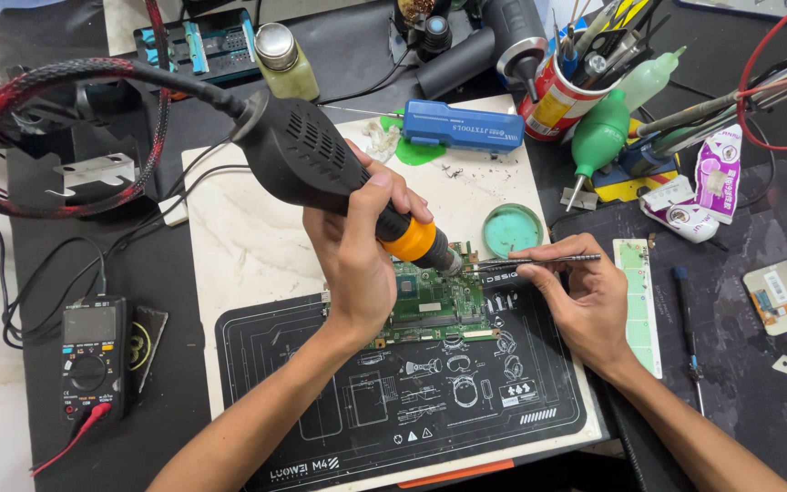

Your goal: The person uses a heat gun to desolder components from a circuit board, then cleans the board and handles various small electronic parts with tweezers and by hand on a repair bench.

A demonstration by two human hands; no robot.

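Observation:
My left hand (357,246) grips a black hot-air gun (307,155) with an orange collar, its metal nozzle pointing down at the top right corner of a green circuit board (434,305). The board lies on a black printed work mat (357,410). My right hand (585,296) holds thin metal tweezers (526,263), their tips reaching left to the board just beside the nozzle. A braided red and black hose (11,100) runs from the gun off to the left.
A white slab (239,237) lies under the mat. A multimeter (93,351) sits at the left, and behind the slab are a blue tool case (462,128), a round green dish (513,228), a green blower bulb (598,137) and a can of tools (562,91). Small screens and parts lie at the right.

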